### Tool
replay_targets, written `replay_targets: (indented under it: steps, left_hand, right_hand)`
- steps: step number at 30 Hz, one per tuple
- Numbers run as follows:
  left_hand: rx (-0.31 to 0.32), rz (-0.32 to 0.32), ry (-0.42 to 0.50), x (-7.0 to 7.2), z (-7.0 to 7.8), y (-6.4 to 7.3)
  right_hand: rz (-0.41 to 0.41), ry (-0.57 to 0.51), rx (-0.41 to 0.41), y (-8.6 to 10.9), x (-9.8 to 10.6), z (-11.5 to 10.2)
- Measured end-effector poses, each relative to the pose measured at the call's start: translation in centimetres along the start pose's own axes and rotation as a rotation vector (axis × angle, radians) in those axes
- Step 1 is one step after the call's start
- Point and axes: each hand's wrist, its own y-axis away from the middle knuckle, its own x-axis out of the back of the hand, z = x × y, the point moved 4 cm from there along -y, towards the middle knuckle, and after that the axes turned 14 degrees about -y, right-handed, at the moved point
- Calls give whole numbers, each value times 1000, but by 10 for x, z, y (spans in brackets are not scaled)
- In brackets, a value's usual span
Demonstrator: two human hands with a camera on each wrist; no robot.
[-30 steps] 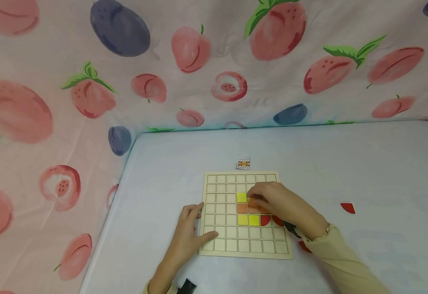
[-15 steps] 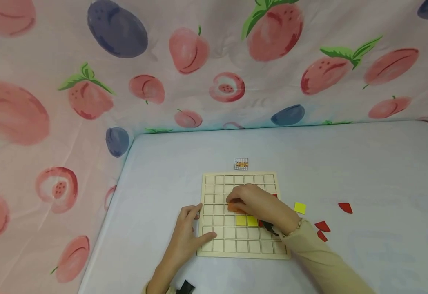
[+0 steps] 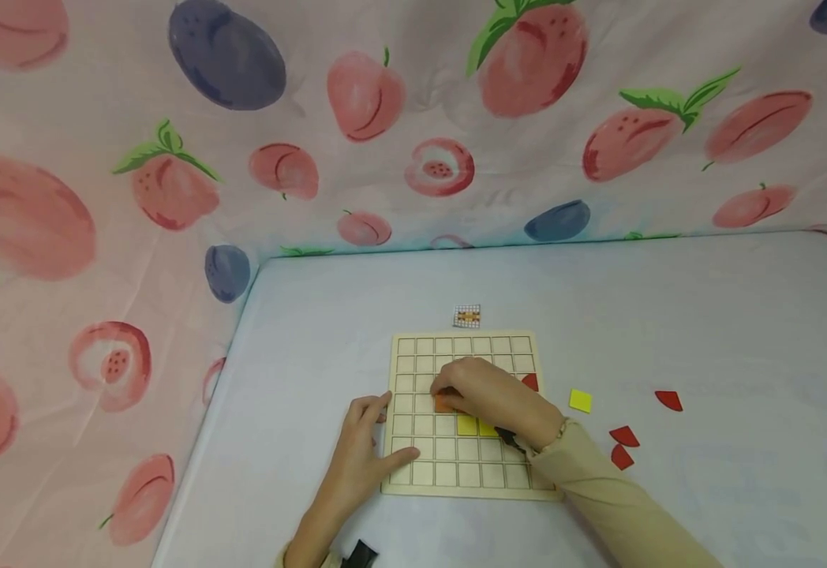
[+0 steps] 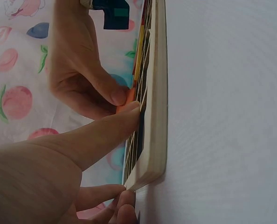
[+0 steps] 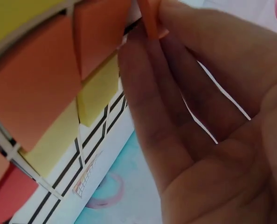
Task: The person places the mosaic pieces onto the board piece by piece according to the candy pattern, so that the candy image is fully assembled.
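Head view: right grip (image 3: 483, 386) pinches a thin orange tile (image 3: 443, 405), left grip (image 3: 364, 446) clasps a gridded wooden board (image 3: 469, 451).

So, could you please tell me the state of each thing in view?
Board: flat, partly filled
Left hand: thumb on the board, fingers at its edge
Right hand: pinching an orange tile
Orange tile: held, tilted
Placed orange tiles, yellow tiles, red pieces: on the board
Loose yellow tile: flat, off the board
Three loose red pieces: flat, off the board
Card: lying beyond the board
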Motion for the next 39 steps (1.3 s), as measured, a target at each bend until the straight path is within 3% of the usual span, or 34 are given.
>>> replay_targets:
  steps: [6,16,27,39]
  left_hand:
    - [3,0,2,0,1,-1]
    - [-7,8,-4,1,1,0]
    - [-5,-7,10,-2,1,0]
    - [-1,3,0,0,0,0]
  right_hand:
    - [5,54,46,-1,-1,0]
    - [23,68,12,3,0,3]
    - [102,34,1,37,18,12]
    - [165,112,-57,67,36,20]
